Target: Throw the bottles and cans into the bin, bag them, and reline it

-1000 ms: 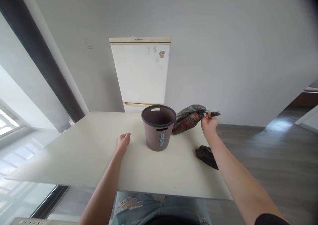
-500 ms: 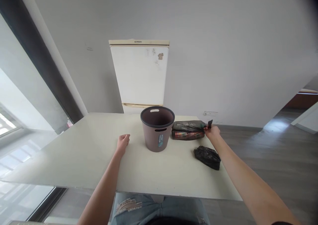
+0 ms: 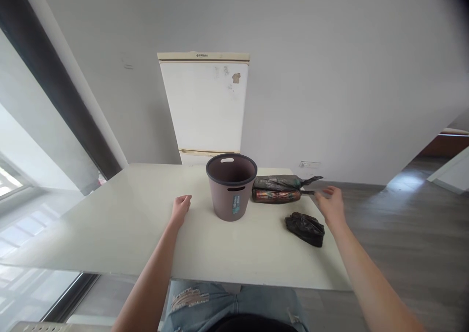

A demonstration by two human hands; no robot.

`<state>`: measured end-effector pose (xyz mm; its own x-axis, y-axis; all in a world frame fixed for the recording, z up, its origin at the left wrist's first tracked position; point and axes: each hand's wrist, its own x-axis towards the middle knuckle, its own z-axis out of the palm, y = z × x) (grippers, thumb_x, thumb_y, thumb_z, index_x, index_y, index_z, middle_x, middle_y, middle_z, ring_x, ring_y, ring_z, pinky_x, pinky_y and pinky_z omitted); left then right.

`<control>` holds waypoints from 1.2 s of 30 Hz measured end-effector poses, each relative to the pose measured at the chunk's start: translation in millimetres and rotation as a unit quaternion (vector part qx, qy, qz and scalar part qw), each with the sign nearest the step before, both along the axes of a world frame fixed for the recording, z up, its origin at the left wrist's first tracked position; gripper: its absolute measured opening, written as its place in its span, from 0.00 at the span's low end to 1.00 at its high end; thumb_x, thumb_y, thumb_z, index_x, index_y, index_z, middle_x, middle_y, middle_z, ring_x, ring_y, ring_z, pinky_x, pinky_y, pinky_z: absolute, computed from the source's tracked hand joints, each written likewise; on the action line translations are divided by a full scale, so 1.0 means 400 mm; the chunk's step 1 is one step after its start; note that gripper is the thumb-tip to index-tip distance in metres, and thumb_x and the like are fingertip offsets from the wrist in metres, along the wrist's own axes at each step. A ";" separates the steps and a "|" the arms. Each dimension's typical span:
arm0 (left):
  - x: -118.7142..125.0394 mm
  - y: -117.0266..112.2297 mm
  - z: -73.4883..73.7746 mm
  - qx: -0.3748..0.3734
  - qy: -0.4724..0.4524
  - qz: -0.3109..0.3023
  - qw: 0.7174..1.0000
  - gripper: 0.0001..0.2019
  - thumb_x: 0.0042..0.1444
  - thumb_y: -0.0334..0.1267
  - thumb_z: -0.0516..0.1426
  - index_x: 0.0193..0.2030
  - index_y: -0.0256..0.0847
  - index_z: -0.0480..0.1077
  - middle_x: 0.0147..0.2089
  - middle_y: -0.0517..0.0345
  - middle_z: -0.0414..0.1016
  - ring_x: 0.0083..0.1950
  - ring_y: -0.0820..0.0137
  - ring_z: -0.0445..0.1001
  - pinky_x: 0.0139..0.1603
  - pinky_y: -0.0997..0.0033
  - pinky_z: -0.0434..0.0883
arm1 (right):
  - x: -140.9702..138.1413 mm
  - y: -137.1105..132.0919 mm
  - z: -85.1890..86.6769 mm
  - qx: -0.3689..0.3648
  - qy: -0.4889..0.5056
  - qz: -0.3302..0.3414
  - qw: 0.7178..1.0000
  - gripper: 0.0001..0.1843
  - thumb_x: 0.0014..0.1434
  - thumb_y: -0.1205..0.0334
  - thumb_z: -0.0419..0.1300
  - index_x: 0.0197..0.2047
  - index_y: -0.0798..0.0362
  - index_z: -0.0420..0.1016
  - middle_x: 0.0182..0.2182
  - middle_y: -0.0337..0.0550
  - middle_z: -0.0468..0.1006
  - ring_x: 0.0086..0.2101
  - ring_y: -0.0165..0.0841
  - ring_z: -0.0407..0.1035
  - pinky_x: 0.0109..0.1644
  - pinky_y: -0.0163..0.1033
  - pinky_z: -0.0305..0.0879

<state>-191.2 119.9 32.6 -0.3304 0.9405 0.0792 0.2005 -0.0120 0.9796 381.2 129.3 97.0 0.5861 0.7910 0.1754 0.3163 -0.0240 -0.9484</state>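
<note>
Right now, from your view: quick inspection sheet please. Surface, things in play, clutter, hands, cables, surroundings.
Surface: pale table, smooth-looking.
Things: brown bin upright, dark rim, label on its near side; dark see-through plastic bundle lying to its right, red-orange showing through, two twisted ends pointing right; crumpled black bag lying nearer the person.
Clutter: nothing seen.
Left hand: loosely curled at the table, left of the bin.
Right hand: fingers apart, by the bundle's twisted ends; contact unclear.
Cables: nothing seen.
Surroundings: white fridge beyond the table, grey wall, wood-look floor at right.
</note>
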 end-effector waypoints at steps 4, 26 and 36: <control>0.003 0.001 0.001 -0.002 0.010 0.004 1.000 0.24 0.55 0.52 0.57 0.24 0.47 0.44 0.21 0.69 0.42 0.23 0.76 0.42 0.24 0.72 0.45 | -0.007 -0.115 -0.004 -0.096 -0.097 0.134 0.982 0.27 0.52 0.36 0.68 0.45 0.49 0.80 0.50 0.53 0.84 0.55 0.53 0.75 0.59 0.53 0.68; 0.451 -0.350 0.311 0.165 0.035 -0.188 0.968 0.27 0.61 0.46 0.66 0.65 0.45 0.69 0.58 0.47 0.78 0.52 0.61 0.77 0.47 0.69 0.74 | -0.392 -0.299 0.169 0.073 0.133 0.345 0.926 0.23 0.64 0.38 0.67 0.51 0.47 0.85 0.52 0.50 0.84 0.54 0.47 0.75 0.60 0.50 0.72; 0.359 -0.361 0.318 0.127 -0.141 -0.114 0.975 0.20 0.56 0.51 0.69 0.46 0.36 0.79 0.40 0.52 0.81 0.42 0.62 0.79 0.42 0.69 0.75 | -0.459 -0.339 0.195 0.244 0.261 0.292 0.887 0.12 0.67 0.45 0.66 0.41 0.43 0.81 0.42 0.44 0.80 0.44 0.40 0.75 0.51 0.49 0.75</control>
